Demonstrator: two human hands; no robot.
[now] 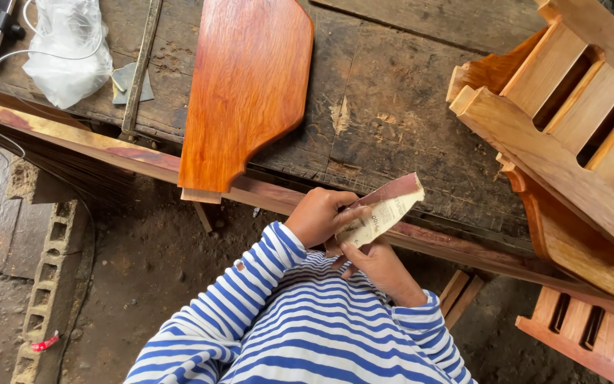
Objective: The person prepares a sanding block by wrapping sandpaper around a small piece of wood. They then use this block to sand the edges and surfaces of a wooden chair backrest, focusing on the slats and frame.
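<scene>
Nearest, blue-and-white striped sleeves [264, 320] lead up to both hands. The left hand [321, 215] and right hand [381, 267] each have their grip closed on a folded sandpaper sheet [385, 210], held just off the near edge of the bench [392, 107]. Its long axis runs diagonally, the free end pointing up and to the right. Beyond, a reddish polished wooden panel [246, 92] lies on the bench, overhanging the edge. At right lies a slatted wooden chair frame [570, 121]; far left sits a clear plastic bag [69, 50].
</scene>
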